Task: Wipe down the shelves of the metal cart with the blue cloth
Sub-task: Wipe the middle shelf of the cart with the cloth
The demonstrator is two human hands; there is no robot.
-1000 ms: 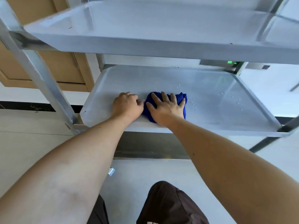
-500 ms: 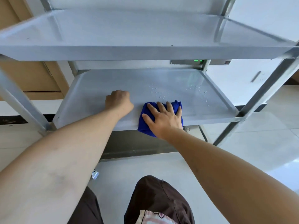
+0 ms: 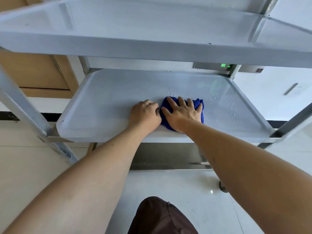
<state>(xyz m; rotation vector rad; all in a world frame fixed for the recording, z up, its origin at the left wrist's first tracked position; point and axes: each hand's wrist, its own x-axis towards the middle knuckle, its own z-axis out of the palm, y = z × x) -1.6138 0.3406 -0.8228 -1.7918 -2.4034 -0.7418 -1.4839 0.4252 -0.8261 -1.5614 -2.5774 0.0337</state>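
The metal cart's middle shelf (image 3: 104, 107) is a shallow steel tray below the top shelf (image 3: 152, 26). A bunched blue cloth (image 3: 197, 103) lies near the shelf's front edge, right of centre. My right hand (image 3: 183, 114) presses flat on the cloth with fingers spread. My left hand (image 3: 145, 114) rests on the shelf just left of the cloth, fingers curled into a loose fist, touching the right thumb. Water droplets (image 3: 226, 102) dot the shelf to the right of the cloth and just behind it.
Cart uprights stand at the left (image 3: 20, 102) and right (image 3: 293, 119). A lower steel shelf (image 3: 165, 154) shows beneath. A wooden cabinet (image 3: 38, 73) is behind on the left, a white wall on the right. My knee (image 3: 160, 217) is below, over pale floor tiles.
The right hand pushed the cloth from the front lip back onto the shelf. The left hand now sits against it again. The view shifted a little to the left.
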